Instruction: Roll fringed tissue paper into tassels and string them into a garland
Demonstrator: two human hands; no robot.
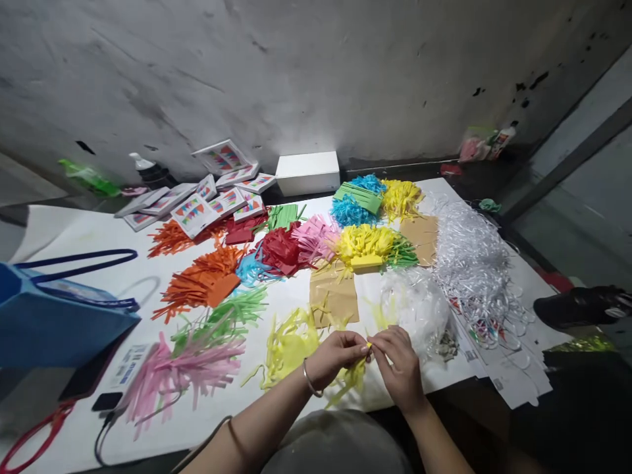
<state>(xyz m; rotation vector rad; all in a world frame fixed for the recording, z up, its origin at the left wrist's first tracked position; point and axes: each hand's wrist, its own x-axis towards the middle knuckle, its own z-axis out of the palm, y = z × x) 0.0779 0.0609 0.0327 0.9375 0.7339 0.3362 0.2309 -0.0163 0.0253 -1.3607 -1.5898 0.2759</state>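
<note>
Near the front edge of the table, my left hand [336, 359] and my right hand [399, 368] meet, both pinching the middle of a yellow paper tassel [353, 380]. Its strips hang down between my wrists, and some pale yellow strips spread beyond my fingers. Just left of my left hand lies a loose heap of yellow paper strips [291, 345]. A brown cardboard piece [334, 296] lies flat beyond my hands, with a few yellow strips on it. Crumpled clear plastic [412, 303] sits beyond my right hand.
Fringed paper bundles cover the table: orange [200, 280], red [280, 250], pink [187, 375], yellow [365, 243] and blue [355, 209]. A pile of white string [471, 257] lies right. Boxed packs [195, 214] and a white box [308, 172] stand at the back; a blue bag [54, 322] is left.
</note>
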